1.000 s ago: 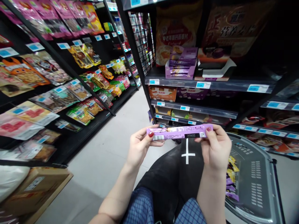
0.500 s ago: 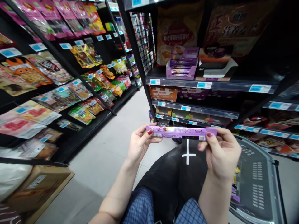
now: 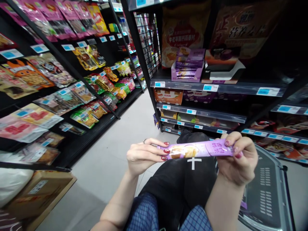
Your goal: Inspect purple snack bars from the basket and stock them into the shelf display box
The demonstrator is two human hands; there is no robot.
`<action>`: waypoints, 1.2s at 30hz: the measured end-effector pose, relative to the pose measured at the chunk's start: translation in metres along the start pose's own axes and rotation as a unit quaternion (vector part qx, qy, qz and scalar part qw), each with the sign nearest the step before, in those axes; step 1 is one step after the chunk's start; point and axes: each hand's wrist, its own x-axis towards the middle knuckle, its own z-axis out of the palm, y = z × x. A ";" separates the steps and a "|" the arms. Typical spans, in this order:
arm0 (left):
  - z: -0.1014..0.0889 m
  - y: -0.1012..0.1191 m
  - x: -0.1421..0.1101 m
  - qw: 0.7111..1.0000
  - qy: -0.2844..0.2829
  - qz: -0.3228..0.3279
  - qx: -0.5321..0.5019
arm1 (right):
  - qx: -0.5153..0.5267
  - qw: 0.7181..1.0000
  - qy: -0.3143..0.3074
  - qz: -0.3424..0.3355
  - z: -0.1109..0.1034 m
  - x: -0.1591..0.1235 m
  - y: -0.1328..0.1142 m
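I hold a long purple snack bar packet (image 3: 196, 149) level in front of me, over my black-trousered knee. My left hand (image 3: 141, 155) pinches its left end between thumb and fingers. My right hand (image 3: 238, 162) grips its right end, fingers curled over the top. The packet's printed front with a food picture faces me. On the shelf ahead stands an open purple display box (image 3: 186, 65) stacked with matching purple packets.
A grey shopping basket (image 3: 264, 189) sits at my right side with packets inside. Black shelves (image 3: 216, 87) of snacks with blue price tags stand ahead. Slanted racks of bagged snacks (image 3: 79, 93) line the left. A cardboard box (image 3: 36, 192) rests at lower left on the grey aisle floor.
I have turned the packet over from its barcode side to its printed front. Both hands dropped a little and shifted right, and the left hand's fingers now point sideways.
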 end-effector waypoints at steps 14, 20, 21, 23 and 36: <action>0.006 -0.002 -0.003 0.994 0.075 -0.074 -0.017 | 0.003 1.000 0.014 0.012 -0.006 -0.002 0.001; 0.010 -0.008 -0.002 0.953 0.154 -0.250 -0.079 | -0.061 0.989 0.097 0.097 -0.001 -0.001 0.003; 0.010 -0.008 -0.001 0.946 0.158 -0.269 -0.091 | -0.063 0.986 0.099 0.115 -0.001 0.000 0.004; 0.009 -0.010 0.001 0.935 0.161 -0.297 -0.113 | -0.066 0.983 0.096 0.145 0.000 0.002 0.005; 0.007 -0.019 0.002 0.931 0.158 -0.311 -0.108 | -0.109 0.979 0.059 0.160 -0.004 0.001 0.010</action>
